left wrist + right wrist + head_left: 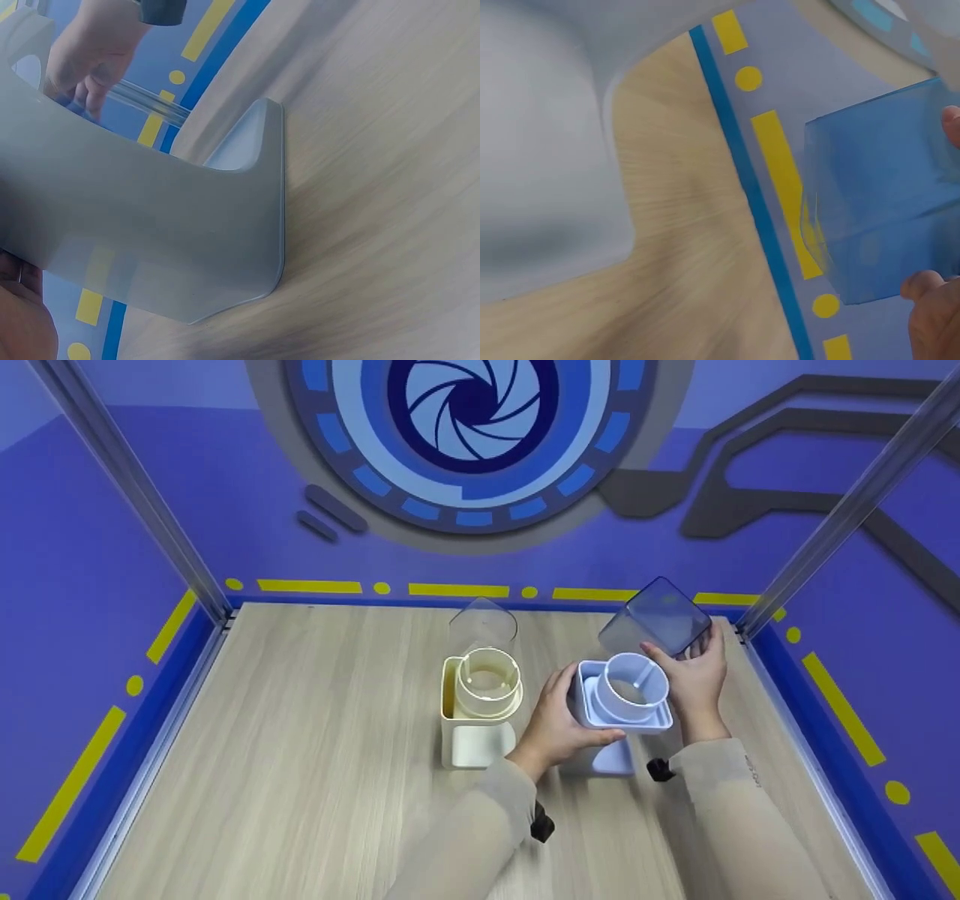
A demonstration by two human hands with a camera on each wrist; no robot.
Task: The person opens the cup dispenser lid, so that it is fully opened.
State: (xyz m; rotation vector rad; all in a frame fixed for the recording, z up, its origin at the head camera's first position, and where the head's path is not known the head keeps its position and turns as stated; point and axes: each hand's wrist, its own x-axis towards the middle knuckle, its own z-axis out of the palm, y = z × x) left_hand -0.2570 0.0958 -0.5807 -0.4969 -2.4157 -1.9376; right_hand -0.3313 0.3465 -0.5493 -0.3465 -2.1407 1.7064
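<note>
A light-blue plastic container (587, 690) with a round, open cup-like collar (636, 688) on top stands right of the table's middle. My left hand (556, 727) grips its left side, thumb across the front. In the left wrist view, the container's pale body (150, 202) shows a curved cutout near its base; whether the base touches the table I cannot tell. My right hand (696, 675) holds a translucent blue square cover (664, 615), tilted up behind the container. In the right wrist view, fingertips (922, 285) lie at the edge of this cover (877, 202).
Left of the light-blue container stands a cream container (448, 742) of similar shape, with a round collar (489, 684) and a clear cover (484, 624) raised behind it. The wooden table (300, 750) is bounded by purple-blue walls (187, 495) and metal posts (135, 487).
</note>
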